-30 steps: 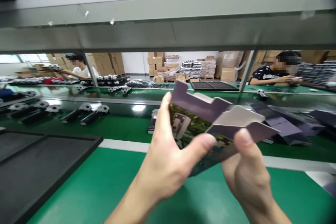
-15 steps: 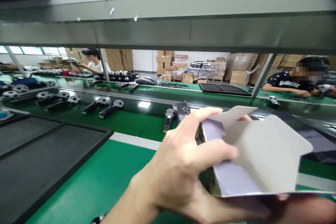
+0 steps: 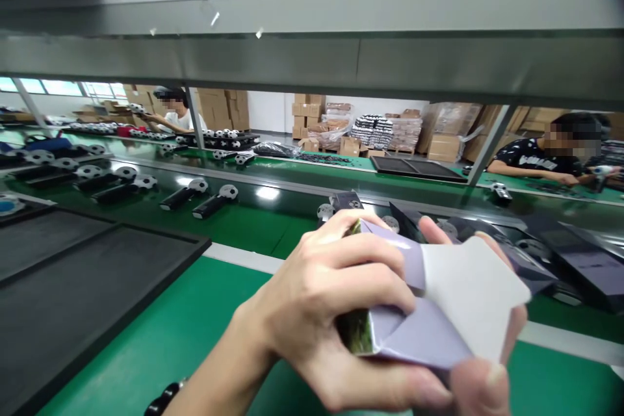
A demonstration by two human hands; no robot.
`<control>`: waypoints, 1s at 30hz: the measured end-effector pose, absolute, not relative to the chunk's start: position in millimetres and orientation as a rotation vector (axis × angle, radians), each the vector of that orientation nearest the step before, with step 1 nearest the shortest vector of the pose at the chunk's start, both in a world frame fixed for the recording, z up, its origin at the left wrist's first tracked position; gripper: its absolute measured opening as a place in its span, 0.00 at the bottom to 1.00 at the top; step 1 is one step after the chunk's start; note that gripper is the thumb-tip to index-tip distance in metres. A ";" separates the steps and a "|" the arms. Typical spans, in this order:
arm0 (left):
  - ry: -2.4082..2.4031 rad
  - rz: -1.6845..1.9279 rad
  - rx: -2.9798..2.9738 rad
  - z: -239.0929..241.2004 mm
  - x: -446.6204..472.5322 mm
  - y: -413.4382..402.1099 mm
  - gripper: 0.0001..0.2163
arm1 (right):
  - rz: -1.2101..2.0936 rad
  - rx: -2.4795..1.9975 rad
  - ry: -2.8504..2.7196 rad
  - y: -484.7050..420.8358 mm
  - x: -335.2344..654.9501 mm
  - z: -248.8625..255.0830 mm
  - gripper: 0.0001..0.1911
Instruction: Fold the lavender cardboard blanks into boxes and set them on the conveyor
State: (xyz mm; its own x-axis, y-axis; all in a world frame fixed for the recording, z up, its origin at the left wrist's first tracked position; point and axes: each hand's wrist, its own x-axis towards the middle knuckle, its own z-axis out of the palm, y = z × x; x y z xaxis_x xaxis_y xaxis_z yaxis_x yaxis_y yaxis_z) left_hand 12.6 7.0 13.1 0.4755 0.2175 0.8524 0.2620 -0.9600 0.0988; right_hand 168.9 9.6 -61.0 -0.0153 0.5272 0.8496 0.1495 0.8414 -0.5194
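Observation:
My left hand (image 3: pixel 322 299) is wrapped round a small purple printed carton (image 3: pixel 414 331), fingers over its top and thumb under it. A white inner flap (image 3: pixel 470 296) of the carton stands open toward me. My right hand (image 3: pixel 480 377) grips the carton from below and behind, its thumb at the lower edge and fingertips showing behind the flap. The carton is held above the green bench top (image 3: pixel 166 344).
A black tray (image 3: pixel 73 286) lies at the left. Black handled gadgets with football heads (image 3: pixel 214 201) ride the conveyor behind. Flat purple cartons (image 3: pixel 575 260) pile at the right. Two other people sit at far benches. A grey shelf (image 3: pixel 312 32) hangs overhead.
The carton has been turned and folded more closed in my hands, its white flap swinging right and down. My left fingers have curled further over its top.

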 end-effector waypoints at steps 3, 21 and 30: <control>-0.530 -1.644 -2.697 12.5 11.6 6.1 0.18 | 0.374 -0.471 -1.474 2.1 161.1 -55.9 0.24; -1.199 -0.958 -2.136 13.5 -72.2 -10.4 0.38 | 0.054 -0.550 -1.658 6.5 195.8 -31.1 0.11; -1.845 -0.432 -2.347 -148.8 -152.8 43.7 0.26 | -0.354 -0.656 -2.068 -64.7 305.4 -98.1 0.08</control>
